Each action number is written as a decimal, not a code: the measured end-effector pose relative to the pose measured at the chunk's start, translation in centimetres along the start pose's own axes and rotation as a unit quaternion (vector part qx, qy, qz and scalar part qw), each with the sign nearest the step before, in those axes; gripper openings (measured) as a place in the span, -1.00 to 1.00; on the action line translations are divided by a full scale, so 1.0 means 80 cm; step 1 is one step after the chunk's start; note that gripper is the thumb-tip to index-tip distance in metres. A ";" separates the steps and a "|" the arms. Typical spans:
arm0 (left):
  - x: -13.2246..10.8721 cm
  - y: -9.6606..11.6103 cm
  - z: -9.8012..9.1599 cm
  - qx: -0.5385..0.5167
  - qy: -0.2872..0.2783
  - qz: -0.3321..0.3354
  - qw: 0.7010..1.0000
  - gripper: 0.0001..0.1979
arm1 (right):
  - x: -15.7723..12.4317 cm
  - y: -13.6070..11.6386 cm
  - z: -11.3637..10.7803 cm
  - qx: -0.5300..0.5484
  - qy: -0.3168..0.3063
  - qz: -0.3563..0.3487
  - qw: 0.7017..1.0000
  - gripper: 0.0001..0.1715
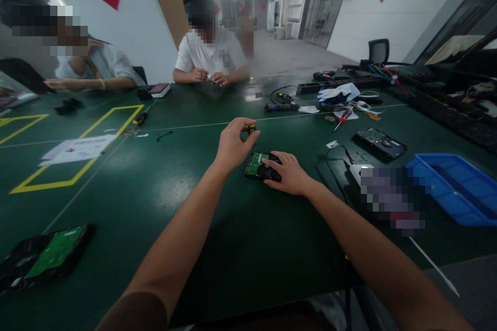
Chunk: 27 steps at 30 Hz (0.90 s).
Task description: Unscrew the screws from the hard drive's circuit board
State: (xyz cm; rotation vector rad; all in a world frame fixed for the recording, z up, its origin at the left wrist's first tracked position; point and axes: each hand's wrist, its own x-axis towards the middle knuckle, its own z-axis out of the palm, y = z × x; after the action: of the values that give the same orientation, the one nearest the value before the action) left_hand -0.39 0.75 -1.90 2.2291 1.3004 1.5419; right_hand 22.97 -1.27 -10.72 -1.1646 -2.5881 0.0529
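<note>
A hard drive point(255, 166) with its green circuit board facing up lies flat on the green table in front of me. My right hand point(286, 171) grips it, thumb at the near edge and fingers over the far side. My left hand point(236, 146) is above the drive's far left, fingers closed round the top of a black and yellow screwdriver point(251, 128). Most of the screwdriver is hidden behind the fingers, so I cannot tell whether its tip touches the drive. Another hard drive point(380, 145) lies to the right, and one more point(54, 256) at the near left.
At right are a blue tray point(458, 186) and a blurred-out device point(388, 196) with a cable. Farther back lie a red screwdriver point(341, 121), white gloves point(338, 93) and a dark cylindrical tool point(281, 107). Papers point(79, 149) lie at left. Two people sit across the table.
</note>
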 end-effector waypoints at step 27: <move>-0.001 -0.003 0.003 -0.057 0.022 -0.039 0.997 -0.80 | 0.000 0.001 0.000 0.003 0.003 -0.002 1.000 -0.15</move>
State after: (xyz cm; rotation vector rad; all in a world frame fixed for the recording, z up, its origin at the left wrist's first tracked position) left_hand -0.34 0.91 -2.14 2.0626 1.2625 1.6035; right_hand 23.01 -1.25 -10.76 -1.1557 -2.5835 0.0574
